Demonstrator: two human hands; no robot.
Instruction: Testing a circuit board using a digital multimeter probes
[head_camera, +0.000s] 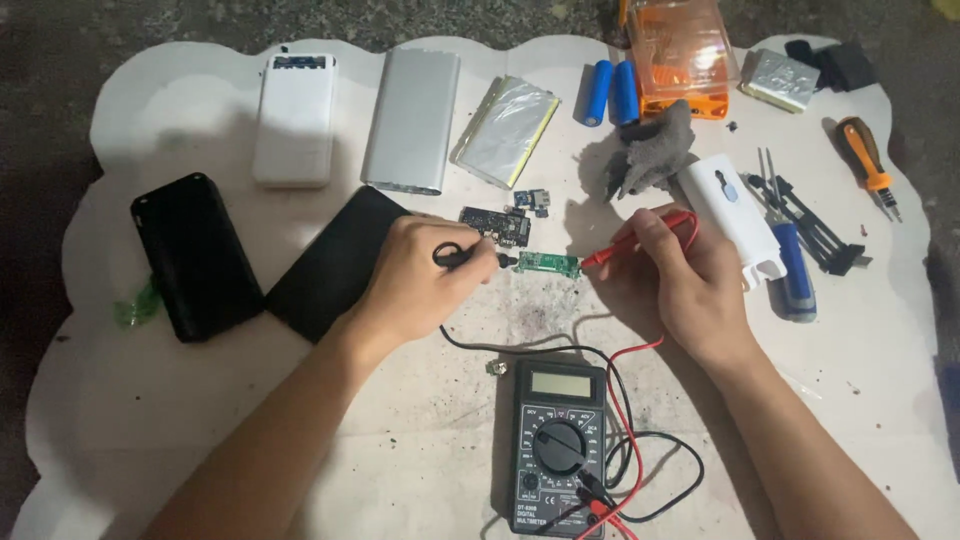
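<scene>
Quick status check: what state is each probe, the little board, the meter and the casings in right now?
Black probe: held in left hand, tip at green board.
Red probe: held in right hand, tip at board.
Green board: bare, flat on mat.
Multimeter: leads plugged, display unreadable.
White casing: emptied, on its side.

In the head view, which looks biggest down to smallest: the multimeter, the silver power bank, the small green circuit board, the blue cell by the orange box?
1. Silver power bank and multimeter: look about alike; the meter lies nearer the camera, so unsure.
2. Blue cell.
3. Green board, between the two probes.
</scene>
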